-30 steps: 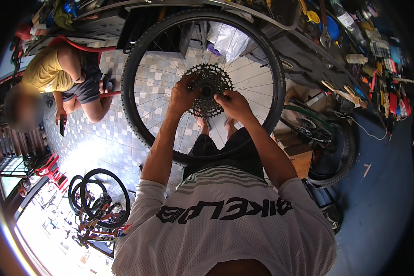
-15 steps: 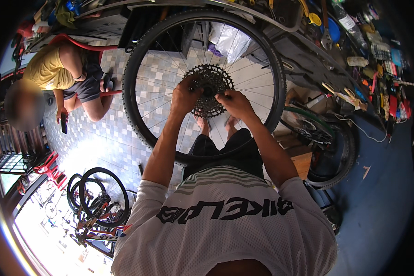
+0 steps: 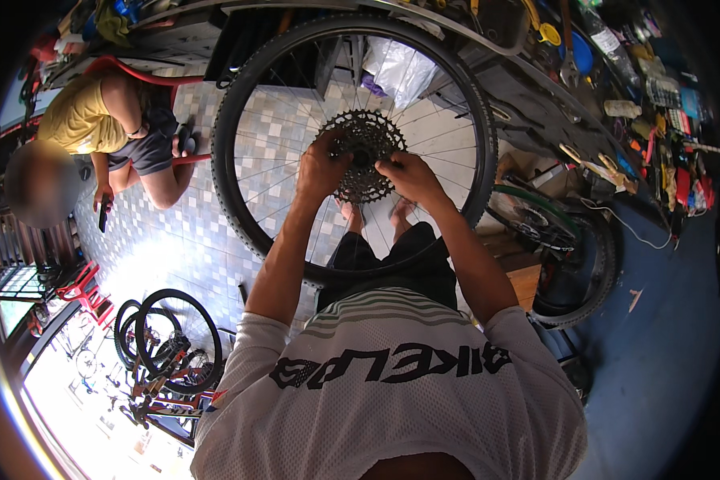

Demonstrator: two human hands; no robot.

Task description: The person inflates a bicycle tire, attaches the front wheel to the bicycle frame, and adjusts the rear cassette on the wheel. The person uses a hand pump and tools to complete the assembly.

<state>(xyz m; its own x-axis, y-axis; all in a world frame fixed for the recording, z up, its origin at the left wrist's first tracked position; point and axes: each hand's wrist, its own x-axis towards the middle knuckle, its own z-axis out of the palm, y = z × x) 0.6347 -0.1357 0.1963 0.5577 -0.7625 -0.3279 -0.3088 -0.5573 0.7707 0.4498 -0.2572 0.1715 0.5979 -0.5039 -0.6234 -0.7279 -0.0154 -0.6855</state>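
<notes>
An upright bicycle wheel with a black tire fills the upper middle of the view, a large toothed sprocket cassette at its hub. My left hand is closed on the cassette's left side, its fingers reaching over the teeth and partly hidden. My right hand grips the right side near the hub, thumb against the centre. Below the hub, my bare feet show through the spokes.
A person in yellow sits on a red chair at upper left, holding a phone. Cluttered tool bench runs along the top and right. Bicycles stand at lower left, spare wheels at right, beside a box.
Very little differs: my hands stay on the cassette with only slight shifts, and the seated person's phone hand has moved a little.
</notes>
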